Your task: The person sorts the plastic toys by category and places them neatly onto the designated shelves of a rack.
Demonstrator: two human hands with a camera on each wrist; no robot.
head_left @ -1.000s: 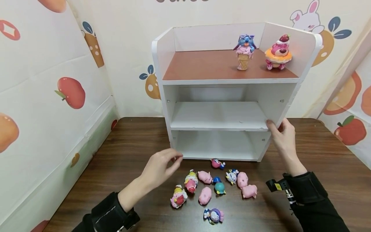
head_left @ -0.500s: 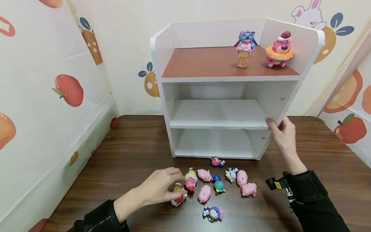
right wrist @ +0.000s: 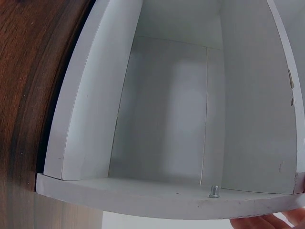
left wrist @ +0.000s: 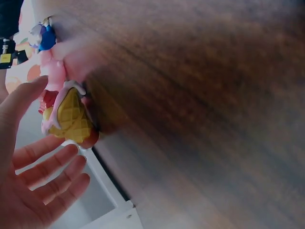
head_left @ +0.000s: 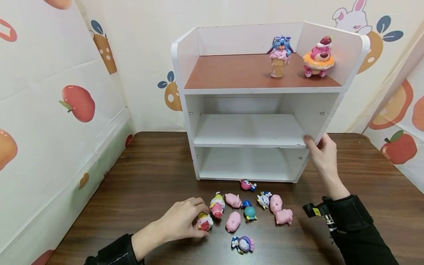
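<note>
In the head view my left hand (head_left: 182, 224) is low over the table, with thumb and forefinger on either side of a small pink-and-red figurine (head_left: 204, 223). The left wrist view shows this figurine's yellow waffle-cone hat (left wrist: 71, 119) with pink drips; my other fingers (left wrist: 66, 191) are spread and loosely straight. A similar figurine (head_left: 217, 206) lies just beside it. My right hand (head_left: 322, 154) grips the right side panel of a white shelf unit (head_left: 246, 145), thumb on the front edge; in the right wrist view only its fingertips show at the bottom corner.
Several pink pig figurines (head_left: 233, 221), a teal-and-blue one (head_left: 250, 212), a purple one (head_left: 243, 244) and other small ones lie before the shelf. On its brown top stand a blue ice-cream-cone figure (head_left: 279, 59) and a pink bear (head_left: 319, 60). Fruit-printed walls surround the table.
My left hand has come down from near the shelf's lower left corner to the front-left figurine, its thumb and forefinger now on both sides. My right hand has stayed on the shelf.
</note>
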